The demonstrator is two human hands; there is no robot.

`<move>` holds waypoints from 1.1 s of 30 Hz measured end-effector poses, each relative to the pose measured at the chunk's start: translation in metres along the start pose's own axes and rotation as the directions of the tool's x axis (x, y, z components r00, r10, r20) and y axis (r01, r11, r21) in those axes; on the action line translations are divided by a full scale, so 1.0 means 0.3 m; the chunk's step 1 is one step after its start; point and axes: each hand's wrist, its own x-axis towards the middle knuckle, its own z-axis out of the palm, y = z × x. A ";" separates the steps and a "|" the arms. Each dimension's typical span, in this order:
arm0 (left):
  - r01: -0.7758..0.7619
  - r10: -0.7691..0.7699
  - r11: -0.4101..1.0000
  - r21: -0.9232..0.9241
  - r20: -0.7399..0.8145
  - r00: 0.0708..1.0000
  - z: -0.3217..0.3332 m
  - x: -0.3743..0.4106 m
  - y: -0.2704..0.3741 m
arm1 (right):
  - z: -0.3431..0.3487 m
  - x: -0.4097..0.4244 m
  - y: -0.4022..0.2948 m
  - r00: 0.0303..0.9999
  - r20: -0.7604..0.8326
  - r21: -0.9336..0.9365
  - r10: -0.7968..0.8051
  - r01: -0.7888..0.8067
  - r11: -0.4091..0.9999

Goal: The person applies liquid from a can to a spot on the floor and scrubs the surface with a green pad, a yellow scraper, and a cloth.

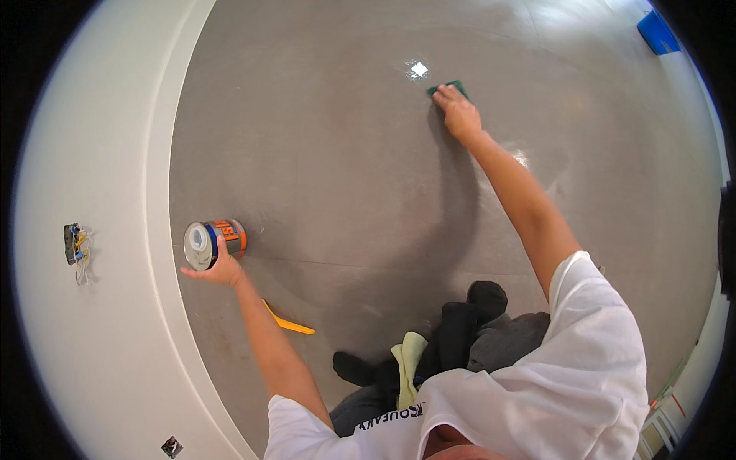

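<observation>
My left hand (221,267) grips a round metal can (234,237) with an orange and blue label and a white spout, near the baseboard. Far forward, my right hand (457,112) presses a green scouring pad (458,86) flat against the grey tile floor (345,172). Its fingers cover much of the pad. Just ahead and to the left of the pad is a bright, shiny spot (419,69). A yellow plastic scraper-like tool (290,326) lies on the floor beside my left forearm. A pale yellow-green cloth (409,362) hangs at my lap.
A white wall with a baseboard (158,172) runs along the left, bearing an uncovered electrical box with loose wires (75,247) and another wall box (172,447). A blue bucket (657,34) stands at the far right. My knees and dark-socked feet are on the floor below me.
</observation>
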 end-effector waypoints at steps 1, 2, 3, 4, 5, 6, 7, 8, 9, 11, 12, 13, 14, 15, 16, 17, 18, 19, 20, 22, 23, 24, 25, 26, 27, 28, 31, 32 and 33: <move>0.024 -0.024 1.000 0.013 -0.023 0.999 0.004 -0.020 -0.025 | 0.016 0.045 0.020 0.994 -0.058 0.028 0.088 -0.087 0.996; 0.047 -0.046 0.999 0.024 -0.047 0.998 0.009 -0.033 -0.048 | 0.058 0.081 -0.005 0.992 -0.090 -0.040 0.083 -0.087 0.995; 0.072 -0.071 0.997 0.030 -0.053 0.996 0.031 -0.053 -0.068 | 0.113 0.107 -0.051 0.989 -0.118 -0.116 0.090 -0.104 0.988; 0.053 -0.047 0.996 0.067 -0.084 0.995 0.070 -0.076 -0.094 | 0.181 0.116 -0.095 0.984 -0.176 -0.096 0.013 -0.030 0.995; 0.038 -0.033 0.996 0.081 -0.064 0.997 0.016 0.014 -0.162 | 0.260 0.034 -0.355 0.983 0.056 -0.115 -0.177 0.182 0.976; 0.107 -0.107 0.994 0.014 -0.032 0.994 0.058 -0.036 -0.155 | 0.340 -0.011 -0.413 0.923 0.095 -0.216 -0.374 0.385 0.897; 0.163 -0.163 0.986 -0.033 -0.010 0.987 0.070 -0.054 -0.165 | 0.402 -0.089 -0.504 0.867 0.034 -0.087 -0.498 0.499 0.862; 0.136 -0.134 0.991 0.022 -0.057 0.989 0.022 -0.009 -0.204 | 0.386 -0.132 -0.656 0.733 0.122 -0.075 -0.669 0.679 0.730; 0.108 -0.102 0.991 0.079 -0.073 0.992 -0.004 0.038 -0.241 | 0.400 -0.193 -0.739 0.623 0.061 0.030 -0.780 0.780 0.625; 0.099 -0.092 0.987 0.124 -0.061 0.994 0.003 0.063 -0.281 | 0.458 -0.209 -0.757 0.571 -0.033 0.122 -0.820 0.817 0.564; 0.112 -0.108 0.987 0.118 -0.040 0.993 0.026 0.044 -0.287 | 0.488 -0.161 -0.713 0.634 -0.057 0.128 -0.771 0.771 0.624; 0.125 -0.124 0.986 0.110 -0.017 0.992 0.047 0.025 -0.296 | 0.511 -0.107 -0.671 0.695 -0.080 0.133 -0.715 0.718 0.683; 0.185 -0.186 0.982 0.046 0.012 0.983 0.087 -0.030 -0.281 | 0.524 -0.017 -0.582 0.767 -0.049 0.053 -0.640 0.642 0.765; 0.255 -0.254 0.967 -0.015 0.032 0.967 0.120 -0.098 -0.241 | 0.525 0.052 -0.498 0.822 -0.027 -0.036 -0.569 0.568 0.822; 0.277 -0.276 0.960 -0.048 0.024 0.961 0.092 -0.070 -0.248 | 0.515 0.064 -0.558 0.859 0.034 -0.025 -0.512 0.513 0.858; 0.251 -0.251 0.968 0.018 0.003 0.968 0.072 -0.046 -0.291 | 0.504 0.075 -0.612 0.887 0.099 -0.022 -0.451 0.455 0.890; 0.214 -0.212 0.974 0.075 -0.032 0.977 0.046 0.012 -0.339 | 0.478 0.098 -0.681 0.907 0.145 -0.020 -0.396 0.403 0.915; 0.193 -0.188 0.973 0.127 -0.057 0.981 0.036 0.031 -0.381 | 0.504 0.054 -0.737 0.857 0.146 -0.058 -0.495 0.507 0.860; 0.181 -0.177 0.972 0.149 -0.043 0.983 0.042 0.030 -0.409 | 0.559 -0.037 -0.791 0.798 0.157 -0.104 -0.582 0.599 0.794; 0.167 -0.167 0.968 0.187 -0.016 0.986 0.071 0.006 -0.454 | 0.685 -0.238 -0.860 0.568 0.134 0.007 -0.812 0.819 0.574; 0.135 -0.139 0.970 0.203 0.004 0.990 0.082 0.008 -0.491 | 0.738 -0.334 -0.902 0.430 0.115 0.053 -0.896 0.898 0.437; 0.078 -0.082 0.963 0.260 0.006 0.997 0.013 0.073 -0.567 | 0.732 -0.420 -1.010 0.301 0.052 0.132 -0.952 0.943 0.306; 0.044 -0.054 0.955 0.294 0.024 0.998 -0.009 0.086 -0.602 | 0.749 -0.463 -1.038 0.178 0.015 0.186 -0.984 0.966 0.178; 0.059 -0.080 0.973 0.225 0.086 0.993 -0.046 0.115 -0.638 | 0.798 -0.433 -1.081 0.202 -0.022 0.261 -0.979 0.947 0.189; 0.047 -0.084 0.974 0.220 0.162 0.983 -0.042 0.104 -0.655 | 0.861 -0.354 -1.066 0.281 -0.014 0.192 -0.960 0.943 0.273; 0.031 -0.086 0.974 0.223 0.244 0.966 -0.062 0.101 -0.682 | 0.923 -0.278 -1.060 0.355 -0.012 0.126 -0.935 0.928 0.351; 0.168 -0.198 0.980 0.108 0.409 0.891 -0.158 0.093 -0.746 | 0.990 0.106 -1.012 0.884 0.132 0.183 -0.448 0.423 0.888; 0.216 -0.244 0.970 0.115 0.430 0.869 -0.186 0.049 -0.727 | 1.027 0.134 -1.002 0.922 0.033 0.115 -0.385 0.379 0.918; 0.261 -0.292 0.956 0.131 0.450 0.844 -0.214 0.012 -0.713 | 1.053 0.154 -0.999 0.943 -0.066 0.058 -0.325 0.329 0.943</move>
